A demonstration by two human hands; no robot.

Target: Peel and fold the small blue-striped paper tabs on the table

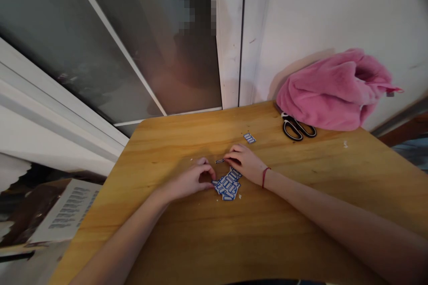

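Loose pile, easily scattered

My right hand (246, 164) pinches a small strip (220, 161). My left hand (190, 180) curls thumb and finger at the patterned pile (229, 189) mid-tabletop (284, 231); whether they grip a piece, I can't tell. A careless brush of my right palm could scatter it. One loose card (249, 138), nearer the far edge, might get overlooked. Scissors (298, 130) lie near the far right corner.

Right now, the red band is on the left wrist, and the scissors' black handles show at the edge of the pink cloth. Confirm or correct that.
Wrong wrist: the head view shows the red band on the wrist of the right hand. The scissors' black handles do show at the pink cloth's edge.
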